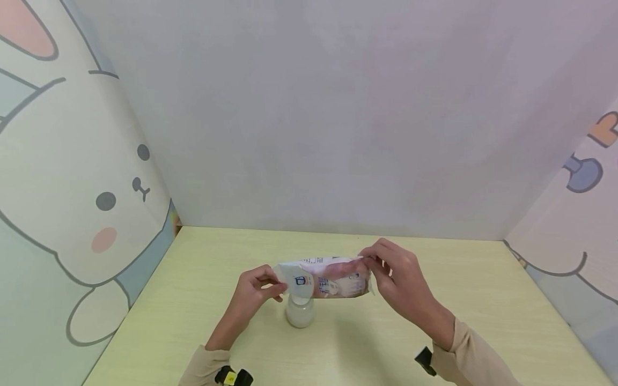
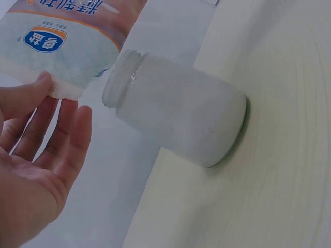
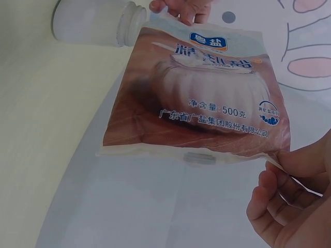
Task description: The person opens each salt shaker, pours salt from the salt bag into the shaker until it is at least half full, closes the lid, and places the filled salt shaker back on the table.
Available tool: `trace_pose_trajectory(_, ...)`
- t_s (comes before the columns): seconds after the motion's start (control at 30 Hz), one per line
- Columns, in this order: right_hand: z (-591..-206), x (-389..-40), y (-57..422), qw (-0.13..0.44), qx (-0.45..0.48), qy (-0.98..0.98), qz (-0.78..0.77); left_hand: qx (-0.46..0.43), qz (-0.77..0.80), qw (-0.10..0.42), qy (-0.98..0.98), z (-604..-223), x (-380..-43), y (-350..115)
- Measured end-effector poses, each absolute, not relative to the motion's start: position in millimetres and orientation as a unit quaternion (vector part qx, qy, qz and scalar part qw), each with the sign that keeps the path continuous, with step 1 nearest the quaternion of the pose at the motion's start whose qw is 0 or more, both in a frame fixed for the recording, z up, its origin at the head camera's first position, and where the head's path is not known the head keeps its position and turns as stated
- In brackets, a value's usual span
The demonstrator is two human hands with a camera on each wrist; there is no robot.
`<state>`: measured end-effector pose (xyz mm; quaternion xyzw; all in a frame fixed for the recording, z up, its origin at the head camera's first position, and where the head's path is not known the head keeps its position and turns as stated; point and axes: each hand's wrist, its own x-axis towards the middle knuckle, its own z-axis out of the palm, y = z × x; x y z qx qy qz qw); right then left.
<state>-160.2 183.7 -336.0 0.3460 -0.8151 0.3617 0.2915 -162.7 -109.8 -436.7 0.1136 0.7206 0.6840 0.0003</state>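
A printed plastic salt bag [image 1: 333, 279] is held up above the table, flat and stretched sideways between both hands. My left hand [image 1: 257, 287] pinches its pale end, whose edge looks torn in the left wrist view. With thumb and fingers my right hand [image 1: 398, 273] pinches a corner at the opposite, sealed end [image 3: 191, 156]. Below the bag's left end stands a glass jar [image 2: 181, 106], upright and lidless, whitish up to near its neck. The bag hides part of the jar's mouth in the head view.
The pale yellow wooden table [image 1: 463, 279] runs back to a plain light wall [image 1: 309, 118]. Cartoon-printed panels [image 1: 63, 177] border it on the left and right. A black wrist strap [image 1: 234, 376] sits by the left sleeve.
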Motion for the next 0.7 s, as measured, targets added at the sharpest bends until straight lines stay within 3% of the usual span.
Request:
trace_pose_trajectory(0.4,-337.7,-161.3,185.2,0.273,0.346,-0.823,0.359,0.117,0.689,0.000,0.716,-436.6,-161.9,-109.7)
trace_pose_trajectory(0.7,-337.0,-160.4,183.6,0.293,0.346,-0.815,0.361,0.106,0.691,0.006,0.715,-438.2,-163.2,-109.2)
